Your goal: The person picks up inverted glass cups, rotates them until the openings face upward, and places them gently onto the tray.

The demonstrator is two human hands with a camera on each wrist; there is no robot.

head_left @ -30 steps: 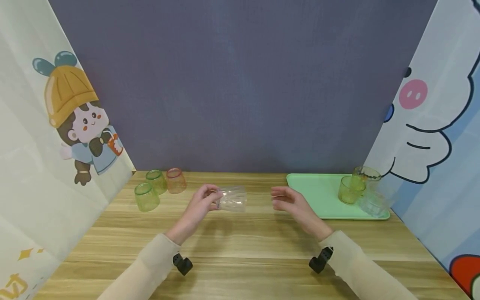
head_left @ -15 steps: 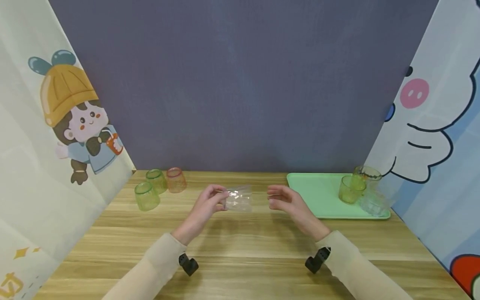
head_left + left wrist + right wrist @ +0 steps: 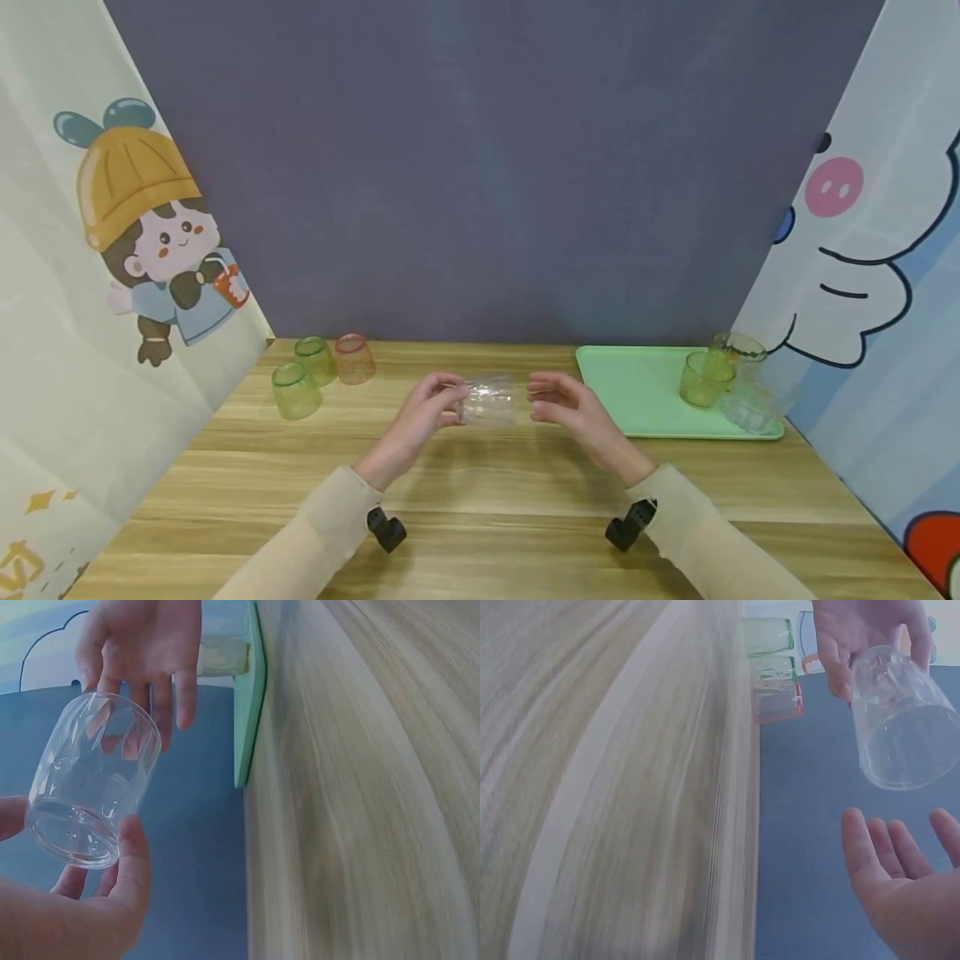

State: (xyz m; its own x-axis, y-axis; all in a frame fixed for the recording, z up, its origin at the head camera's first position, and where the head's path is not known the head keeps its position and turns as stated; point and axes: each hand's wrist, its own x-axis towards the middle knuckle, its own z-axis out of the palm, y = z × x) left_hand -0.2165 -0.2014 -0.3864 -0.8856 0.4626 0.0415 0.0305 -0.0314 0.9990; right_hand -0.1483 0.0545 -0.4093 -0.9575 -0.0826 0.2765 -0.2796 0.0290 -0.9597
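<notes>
A clear glass lies sideways in the air above the table, its mouth toward the right. My left hand grips it round the base end; in the left wrist view the fingers and thumb circle the bottom of the glass. My right hand is held just off the mouth with its fingers apart and holds nothing. In the right wrist view a gap shows between the right fingertips and the rim of the glass.
Two green glasses and a pink glass stand upside down at the back left of the wooden table. A light green tray at the right bears yellow glasses and a clear glass. A dark panel closes the back.
My left hand has carried the clear glass to the right. My right hand has come a little to the left, so the gap between it and the glass has narrowed.
</notes>
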